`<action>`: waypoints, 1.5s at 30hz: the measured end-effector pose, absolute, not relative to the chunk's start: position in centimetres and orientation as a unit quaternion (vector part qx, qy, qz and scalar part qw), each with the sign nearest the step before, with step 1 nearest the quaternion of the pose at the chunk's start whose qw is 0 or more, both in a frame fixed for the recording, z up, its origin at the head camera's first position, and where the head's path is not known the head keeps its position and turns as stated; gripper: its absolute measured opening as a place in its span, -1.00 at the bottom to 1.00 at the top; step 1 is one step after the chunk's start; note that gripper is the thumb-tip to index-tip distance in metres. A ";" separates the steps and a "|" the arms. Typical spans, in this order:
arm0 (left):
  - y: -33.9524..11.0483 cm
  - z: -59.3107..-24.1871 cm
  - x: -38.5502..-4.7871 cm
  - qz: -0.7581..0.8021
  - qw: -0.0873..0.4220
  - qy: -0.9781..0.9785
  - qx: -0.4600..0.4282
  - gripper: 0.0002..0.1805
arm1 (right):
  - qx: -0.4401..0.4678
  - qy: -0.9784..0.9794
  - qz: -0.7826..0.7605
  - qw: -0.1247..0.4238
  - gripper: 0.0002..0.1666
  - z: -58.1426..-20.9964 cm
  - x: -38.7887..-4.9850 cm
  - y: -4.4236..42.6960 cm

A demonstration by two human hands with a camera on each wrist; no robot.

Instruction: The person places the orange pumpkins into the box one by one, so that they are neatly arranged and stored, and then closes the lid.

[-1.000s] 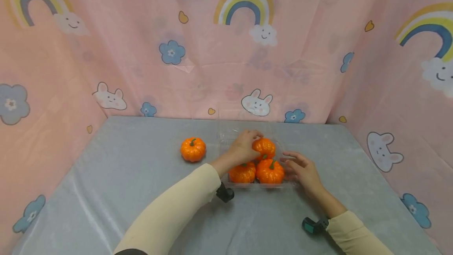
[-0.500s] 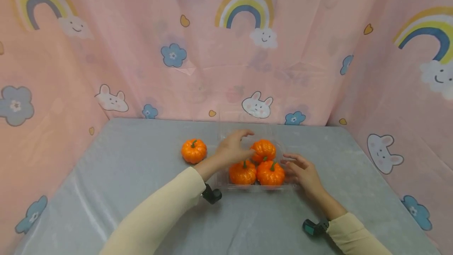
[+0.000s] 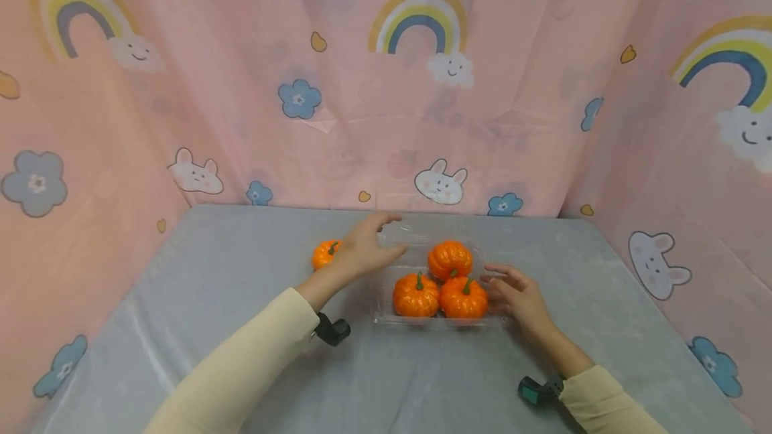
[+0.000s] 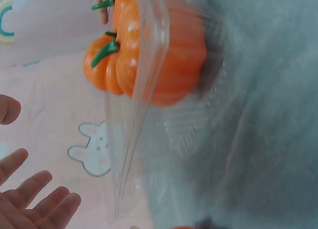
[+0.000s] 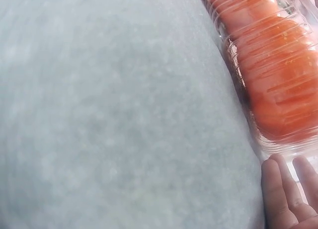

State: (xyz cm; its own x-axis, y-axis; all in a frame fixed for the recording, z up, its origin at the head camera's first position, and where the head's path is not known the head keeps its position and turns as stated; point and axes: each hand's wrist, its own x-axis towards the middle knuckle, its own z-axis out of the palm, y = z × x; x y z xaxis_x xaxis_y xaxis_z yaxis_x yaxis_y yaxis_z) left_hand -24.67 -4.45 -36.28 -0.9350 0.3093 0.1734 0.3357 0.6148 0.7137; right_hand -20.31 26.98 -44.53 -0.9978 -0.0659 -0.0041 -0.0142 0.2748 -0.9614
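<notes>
Three small orange pumpkins sit in a clear plastic box: one at the front left, one at the front right and one behind them. My left hand hovers over the box's left side with nothing in it, fingers and thumb spread apart. A fourth pumpkin on the table is partly hidden behind that hand. My right hand rests against the box's right side; in the right wrist view its fingertips lie beside the ribbed wall.
A grey cloth covers the table. The box's clear lid stands raised at the back. A pink curtain with printed rainbows and rabbits hangs around the back and sides.
My left hand has let go of the rear pumpkin and moved left, away from it, toward the pumpkin outside the box. My right hand has stayed by the box.
</notes>
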 end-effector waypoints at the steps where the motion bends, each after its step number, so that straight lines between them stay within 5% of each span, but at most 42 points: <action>1: -4.7 -36.2 -24.6 -0.401 0.019 -0.899 -0.175 -0.39 | -0.024 0.799 -0.601 0.021 -0.49 -44.6 -20.3 27.0; 21: -10.5 -36.2 -24.4 -0.349 0.089 -0.923 -0.136 -0.40 | -0.020 0.800 -0.600 0.029 -0.47 -44.4 -20.1 26.9; 45: -16.1 -40.7 -24.9 -0.363 0.049 -0.928 -0.070 -0.42 | -0.015 0.802 -0.596 0.027 -0.46 -44.5 -20.2 26.9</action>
State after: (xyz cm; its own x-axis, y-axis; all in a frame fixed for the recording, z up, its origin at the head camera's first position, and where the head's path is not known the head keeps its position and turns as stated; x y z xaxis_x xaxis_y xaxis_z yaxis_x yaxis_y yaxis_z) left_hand -24.87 -16.05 -40.68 -0.9854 0.0950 0.1411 0.1655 0.7265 0.6669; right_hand -20.18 26.93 -44.52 -0.9981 -0.0562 -0.0259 0.0085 0.2890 -0.9573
